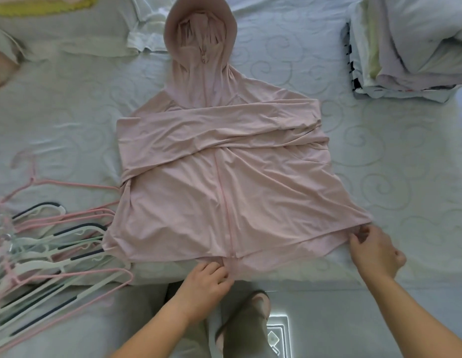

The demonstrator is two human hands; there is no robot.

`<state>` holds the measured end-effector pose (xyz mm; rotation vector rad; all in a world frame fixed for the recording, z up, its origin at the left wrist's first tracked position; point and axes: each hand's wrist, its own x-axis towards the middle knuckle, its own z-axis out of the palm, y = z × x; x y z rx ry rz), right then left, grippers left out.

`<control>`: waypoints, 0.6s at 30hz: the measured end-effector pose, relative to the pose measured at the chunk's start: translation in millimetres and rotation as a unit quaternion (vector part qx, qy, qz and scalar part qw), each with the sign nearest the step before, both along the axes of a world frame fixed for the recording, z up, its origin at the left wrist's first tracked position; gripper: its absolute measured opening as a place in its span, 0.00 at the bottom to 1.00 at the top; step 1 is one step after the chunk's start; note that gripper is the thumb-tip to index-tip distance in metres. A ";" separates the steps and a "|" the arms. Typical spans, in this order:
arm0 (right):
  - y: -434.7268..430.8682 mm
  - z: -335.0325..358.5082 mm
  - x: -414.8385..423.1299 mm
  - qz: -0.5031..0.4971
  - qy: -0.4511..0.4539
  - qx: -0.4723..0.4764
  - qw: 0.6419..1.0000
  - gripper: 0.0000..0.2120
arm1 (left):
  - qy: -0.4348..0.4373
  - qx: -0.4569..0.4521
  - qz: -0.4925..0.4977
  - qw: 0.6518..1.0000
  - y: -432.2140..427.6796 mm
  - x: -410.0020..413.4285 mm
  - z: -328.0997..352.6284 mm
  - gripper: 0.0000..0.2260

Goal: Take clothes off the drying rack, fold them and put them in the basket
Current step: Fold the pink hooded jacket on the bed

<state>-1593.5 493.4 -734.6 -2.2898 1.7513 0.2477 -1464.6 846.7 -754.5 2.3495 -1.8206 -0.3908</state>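
A pink hooded zip jacket point(224, 182) lies flat on the pale patterned bed point(379, 164), hood pointing away from me and both sleeves folded across its chest. My left hand point(209, 282) pinches the bottom hem at the zip's lower end. My right hand point(371, 251) pinches the hem at the jacket's near right corner. No basket or drying rack is in view.
A heap of pink, white and dark hangers point(44, 244) lies at the left beside the jacket. Folded clothes are stacked point(405, 47) at the far right. White garments point(147, 29) lie beyond the hood, and a yellow-edged item point(44, 3) is at the top left.
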 end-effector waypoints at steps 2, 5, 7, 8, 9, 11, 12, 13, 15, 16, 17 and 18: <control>19.4 4.7 9.1 0.039 -0.024 -0.025 0.999 0.18 | 0.015 -0.014 0.048 0.999 13.1 3.0 7.7 0.17; 54.0 13.4 24.0 0.093 -0.087 -0.060 0.990 0.22 | 0.028 -0.010 0.201 0.979 38.0 17.3 24.0 0.21; 81.1 16.2 35.3 0.142 -0.129 -0.064 0.979 0.23 | 0.017 0.016 0.335 0.942 59.1 33.4 30.3 0.25; 95.7 16.5 41.0 0.183 -0.142 -0.061 0.971 0.23 | 0.015 0.027 0.402 0.915 69.7 43.5 33.3 0.26; 110.8 16.6 47.1 0.236 -0.150 -0.060 0.958 0.21 | 0.017 0.038 0.460 0.887 80.1 54.6 35.1 0.26; 141.6 16.3 62.5 0.358 -0.160 -0.051 0.919 0.18 | 0.013 0.060 0.543 0.838 99.0 79.0 36.4 0.27; 156.1 15.6 71.2 0.412 -0.166 -0.041 0.895 0.17 | 0.015 0.070 0.569 0.819 106.8 90.8 36.1 0.28; 170.2 13.4 79.9 0.458 -0.173 -0.030 0.871 0.17 | 0.024 0.081 0.587 0.805 112.8 101.2 36.1 0.30; 197.1 8.8 98.9 0.526 -0.185 -0.011 0.830 0.14 | 0.052 0.103 0.596 0.795 119.6 119.1 34.4 0.30; 209.4 6.4 108.5 0.549 -0.190 -0.007 0.814 0.13 | 0.053 0.113 0.589 0.799 120.5 126.1 32.4 0.28; 220.6 3.4 117.4 0.570 -0.190 -0.003 0.799 0.14 | 0.047 0.125 0.576 0.807 120.2 132.0 30.0 0.25; 230.8 1.8 126.1 0.588 -0.182 0.005 0.788 0.18 | 0.045 0.135 0.562 0.815 119.2 137.3 29.2 0.21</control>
